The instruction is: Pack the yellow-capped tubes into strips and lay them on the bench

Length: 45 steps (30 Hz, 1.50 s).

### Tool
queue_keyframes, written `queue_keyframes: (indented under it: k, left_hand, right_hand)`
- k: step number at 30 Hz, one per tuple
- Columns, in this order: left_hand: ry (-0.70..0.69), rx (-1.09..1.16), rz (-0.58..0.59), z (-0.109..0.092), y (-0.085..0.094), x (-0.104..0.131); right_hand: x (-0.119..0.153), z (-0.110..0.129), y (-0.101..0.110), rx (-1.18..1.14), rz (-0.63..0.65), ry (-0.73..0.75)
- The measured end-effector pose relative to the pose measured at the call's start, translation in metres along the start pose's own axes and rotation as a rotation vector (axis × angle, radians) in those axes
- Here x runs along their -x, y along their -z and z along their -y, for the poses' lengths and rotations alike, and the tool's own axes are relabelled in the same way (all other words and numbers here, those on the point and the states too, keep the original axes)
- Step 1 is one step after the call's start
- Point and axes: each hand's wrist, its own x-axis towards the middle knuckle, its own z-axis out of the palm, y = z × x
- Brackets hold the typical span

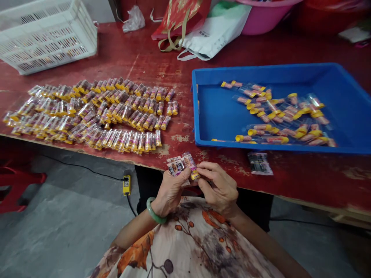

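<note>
At the table's front edge, my left hand (171, 189) holds small printed packets (175, 166), its thumb lying across them. My right hand (218, 187) pinches the lower right side of a clear tube with a yellow end (190, 166), which lies against the packets. Rows of similar wrapped tubes with yellow ends (116, 112) cover the table to the left. A blue tray (214, 108) on the right contains several loose clear tubes with yellow caps (275, 112). Some dark packets (260, 163) lie just in front of the tray.
A white slatted crate (49, 38) stands at the back left of the red table (116, 54). Behind are a red bag (185, 19), a white bag (216, 34) and a pink basin (261, 17). A yellow power socket (126, 185) lies on the floor.
</note>
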Motion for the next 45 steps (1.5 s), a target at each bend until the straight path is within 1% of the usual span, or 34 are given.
queue_keyframes:
  k: [7, 11, 16, 19, 22, 24, 25, 26, 28, 30, 31, 33, 34, 36, 38, 41, 43, 45]
  left_hand:
    - [-0.001, 0.012, 0.016, 0.001, 0.0, 0.001]
    - [-0.009, -0.005, 0.026, 0.002, 0.001, 0.001]
    - [-0.014, -0.019, -0.003, 0.003, 0.003, -0.001]
    - [-0.018, -0.02, -0.032, 0.002, 0.004, -0.003]
    - [-0.053, -0.02, -0.075, 0.001, 0.009, -0.007]
    - [-0.084, -0.031, -0.105, -0.002, 0.017, -0.01]
    - [-0.093, -0.044, -0.114, -0.004, 0.021, -0.011]
    - [-0.095, -0.063, -0.113, -0.005, 0.026, -0.012]
    - [-0.084, -0.106, -0.081, -0.008, 0.035, -0.013]
    - [-0.069, -0.151, -0.026, -0.01, 0.043, -0.013]
    - [-0.068, -0.171, -0.001, -0.011, 0.045, -0.014]
    - [-0.08, -0.195, 0.021, -0.014, 0.048, -0.015]
    - [-0.089, -0.198, 0.017, -0.016, 0.049, -0.016]
    - [-0.104, -0.185, -0.025, -0.022, 0.05, -0.018]
    - [-0.126, -0.162, -0.112, -0.028, 0.052, -0.019]
    - [-0.16, -0.13, -0.247, -0.037, 0.057, -0.017]
    - [-0.149, -0.117, -0.272, -0.039, 0.061, -0.014]
    - [-0.125, -0.101, -0.259, -0.04, 0.064, -0.011]
  right_hand:
    - [0.01, -0.007, -0.004, 0.052, -0.02, 0.072]
    - [0.01, -0.01, -0.005, 0.12, -0.028, 0.127]
    - [0.01, -0.015, -0.008, 0.225, -0.026, 0.22]
    - [0.013, -0.021, -0.012, 0.281, 0.01, 0.247]
    - [0.01, -0.023, -0.014, 0.267, 0.104, 0.259]
    - [0.002, -0.02, -0.013, 0.161, 0.196, 0.186]
    - [-0.004, -0.018, -0.012, 0.088, 0.241, 0.113]
    - [-0.01, -0.015, -0.011, 0.012, 0.281, 0.012]
    - [-0.023, -0.012, -0.012, -0.134, 0.324, -0.259]
    - [-0.033, -0.011, -0.017, -0.267, 0.348, -0.548]
    - [-0.037, -0.011, -0.022, -0.331, 0.358, -0.669]
    - [-0.043, -0.011, -0.034, -0.452, 0.372, -0.835]
    - [-0.046, -0.012, -0.04, -0.504, 0.364, -0.886]
    - [-0.054, -0.016, -0.056, -0.554, 0.298, -0.945]
    - [-0.064, -0.025, -0.073, -0.497, 0.199, -0.955]
    - [-0.082, -0.049, -0.1, -0.343, 0.09, -0.938]
    - [-0.091, -0.066, -0.115, -0.271, 0.077, -0.931]
    - [-0.096, -0.079, -0.128, -0.202, 0.101, -0.914]
